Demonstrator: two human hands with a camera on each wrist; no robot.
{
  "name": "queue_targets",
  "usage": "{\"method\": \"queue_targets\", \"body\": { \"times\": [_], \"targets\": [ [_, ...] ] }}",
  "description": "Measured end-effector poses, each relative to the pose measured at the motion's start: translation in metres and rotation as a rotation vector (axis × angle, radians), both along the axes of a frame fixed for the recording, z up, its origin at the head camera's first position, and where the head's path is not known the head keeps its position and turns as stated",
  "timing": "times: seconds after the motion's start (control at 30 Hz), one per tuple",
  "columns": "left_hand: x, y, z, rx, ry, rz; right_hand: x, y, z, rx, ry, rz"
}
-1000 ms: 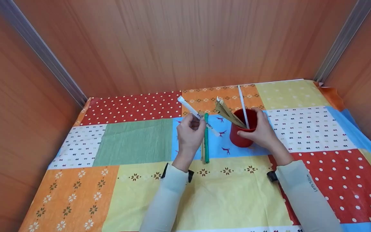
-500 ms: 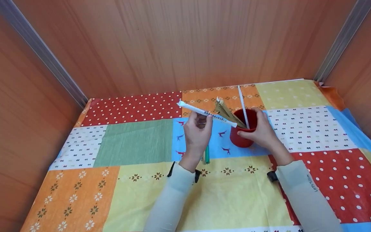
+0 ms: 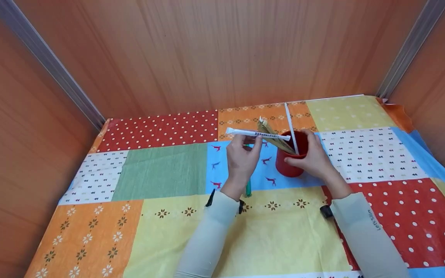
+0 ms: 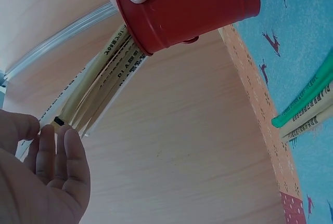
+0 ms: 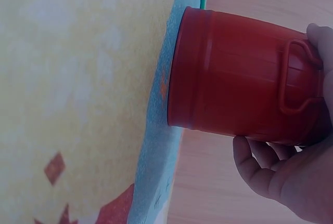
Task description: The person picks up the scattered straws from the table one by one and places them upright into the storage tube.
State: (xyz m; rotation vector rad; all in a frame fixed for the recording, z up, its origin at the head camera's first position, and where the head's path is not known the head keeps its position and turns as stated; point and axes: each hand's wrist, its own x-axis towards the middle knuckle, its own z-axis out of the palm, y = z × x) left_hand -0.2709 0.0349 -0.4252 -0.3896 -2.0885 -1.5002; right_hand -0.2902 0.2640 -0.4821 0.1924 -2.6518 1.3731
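My left hand [image 3: 242, 164] pinches a white paper-wrapped straw [image 3: 240, 132] with printed lettering between thumb and fingertips. It lies nearly level, its right end over the rim of a red bucket-shaped cup [image 3: 287, 166]. Several brown wrapped straws [image 3: 274, 141] lean leftward out of this cup, and one white straw [image 3: 290, 119] stands taller among them. Around the cup's right side, near its rim, my right hand [image 3: 317, 158] grips it. A small wire-like handle [image 5: 285, 81] shows on the cup's side in the right wrist view, with its base down at the cloth.
Under my left hand a green straw [image 4: 307, 96] lies on the cloth, beside brown wrapped straws [image 4: 317, 109]. A patchwork-patterned cloth [image 3: 160, 170] covers the table. Wood-grain panels [image 3: 222, 54] rise behind and at both sides.
My left hand has moved right and slightly upward with the white straw, swinging its right end from low to nearly level over the cup's rim. My right hand and the cup stay in place.
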Motion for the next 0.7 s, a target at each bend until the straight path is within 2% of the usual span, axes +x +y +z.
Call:
{"method": "queue_targets", "body": {
  "times": [0.13,0.37,0.7],
  "targets": [
    [-0.0019,0.002,0.0028,-0.026,0.014,0.002,0.0003,0.0001,-0.0009,0.005,0.008,-0.001],
    [-0.0047,0.0082,0.0097,-0.02,0.043,-0.034,-0.0009,0.0,-0.0007,0.006,-0.007,0.0],
    [-0.0087,0.008,0.0031,-0.005,-0.016,-0.095,-0.0013,0.0005,-0.0015,0.003,-0.016,-0.005]
  ]
}}
